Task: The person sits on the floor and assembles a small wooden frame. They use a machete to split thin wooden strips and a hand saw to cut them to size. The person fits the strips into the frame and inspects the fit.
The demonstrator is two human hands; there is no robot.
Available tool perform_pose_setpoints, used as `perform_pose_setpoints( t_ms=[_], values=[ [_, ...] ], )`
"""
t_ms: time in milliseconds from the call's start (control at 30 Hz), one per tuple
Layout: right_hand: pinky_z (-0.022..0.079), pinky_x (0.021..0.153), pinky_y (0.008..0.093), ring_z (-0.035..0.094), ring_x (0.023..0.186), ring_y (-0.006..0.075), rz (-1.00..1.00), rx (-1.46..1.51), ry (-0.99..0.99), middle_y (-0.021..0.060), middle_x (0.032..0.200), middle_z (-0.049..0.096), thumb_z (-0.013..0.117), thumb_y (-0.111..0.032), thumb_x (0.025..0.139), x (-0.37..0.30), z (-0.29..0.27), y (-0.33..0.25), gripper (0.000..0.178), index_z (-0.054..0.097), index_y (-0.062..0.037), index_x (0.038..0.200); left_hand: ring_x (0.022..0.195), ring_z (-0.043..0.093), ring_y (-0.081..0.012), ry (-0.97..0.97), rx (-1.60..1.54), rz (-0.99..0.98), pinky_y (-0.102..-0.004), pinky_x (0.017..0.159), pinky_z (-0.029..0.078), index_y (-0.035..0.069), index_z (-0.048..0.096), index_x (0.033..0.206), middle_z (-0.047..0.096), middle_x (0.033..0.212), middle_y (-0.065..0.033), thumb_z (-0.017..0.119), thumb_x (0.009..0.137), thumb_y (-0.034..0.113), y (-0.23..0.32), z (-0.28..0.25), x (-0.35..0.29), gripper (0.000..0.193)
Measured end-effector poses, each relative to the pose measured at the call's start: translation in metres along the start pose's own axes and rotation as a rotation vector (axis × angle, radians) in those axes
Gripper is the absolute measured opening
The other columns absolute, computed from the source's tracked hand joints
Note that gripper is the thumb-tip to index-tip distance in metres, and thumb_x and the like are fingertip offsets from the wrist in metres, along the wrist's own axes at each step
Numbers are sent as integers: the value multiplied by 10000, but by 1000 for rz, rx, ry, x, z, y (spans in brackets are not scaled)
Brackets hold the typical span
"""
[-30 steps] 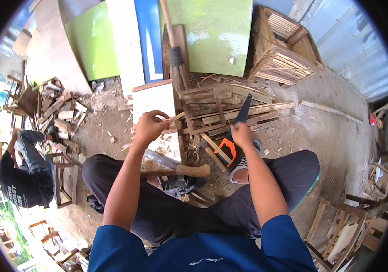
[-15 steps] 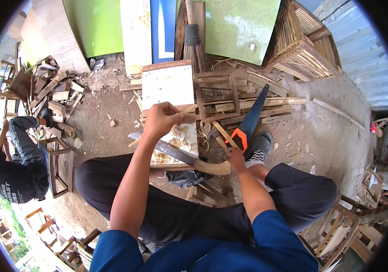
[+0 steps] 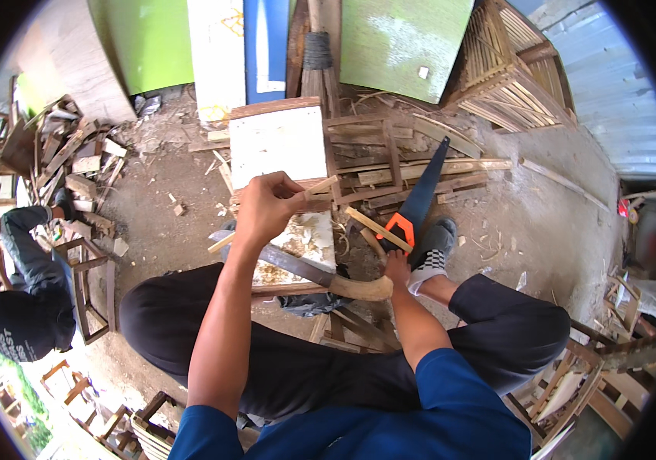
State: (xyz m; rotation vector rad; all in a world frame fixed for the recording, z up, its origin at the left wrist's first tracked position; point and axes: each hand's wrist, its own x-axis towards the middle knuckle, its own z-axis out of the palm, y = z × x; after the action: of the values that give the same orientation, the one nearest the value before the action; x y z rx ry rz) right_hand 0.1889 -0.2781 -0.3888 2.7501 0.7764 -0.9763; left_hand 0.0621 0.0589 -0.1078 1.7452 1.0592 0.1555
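My left hand is closed on a thin wooden strip, whose ends stick out on both sides of it. Below the hand, a curved machete with a wooden handle lies across the near end of a low white-topped bench. My right hand reaches down beside the handle's end, its fingers stretched out and partly hidden. Just beyond those fingers, a short wooden stick slants across the orange grip of a handsaw, seemingly apart from the hand.
Wooden frames and slats lie beyond the saw. A broom leans against upright boards at the back. At left, a person sits near a wooden stool frame and a scrap pile. My shoe stands beside the saw.
The short stick has swung flatter over the saw's grip, and my right hand has drawn slightly back with its fingers loosened. My left hand keeps hold of the strip. The view has shifted slightly.
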Motion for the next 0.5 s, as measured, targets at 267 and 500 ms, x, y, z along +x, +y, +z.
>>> perform_pose_setpoints(
  t_ms=[267, 500],
  values=[
    [512, 994, 492, 660, 1151, 381, 106, 63, -63, 193, 1263, 640, 712, -179, 897, -2, -6, -11, 398, 561, -55, 1244, 678, 675, -143, -33, 10, 16, -307, 636, 519, -45, 750, 896, 760, 788, -137, 774, 821, 121, 5, -1, 10, 184],
    [454, 1087, 488, 576, 1277, 389, 64, 360, 100, 213, 1422, 551, 709, -267, 915, -17, -12, -10, 639, 458, -83, 1473, 683, 678, -144, -40, -11, 24, -309, 637, 515, -39, 745, 883, 757, 780, -130, 769, 810, 119, 2, 1, 13, 176]
  ],
)
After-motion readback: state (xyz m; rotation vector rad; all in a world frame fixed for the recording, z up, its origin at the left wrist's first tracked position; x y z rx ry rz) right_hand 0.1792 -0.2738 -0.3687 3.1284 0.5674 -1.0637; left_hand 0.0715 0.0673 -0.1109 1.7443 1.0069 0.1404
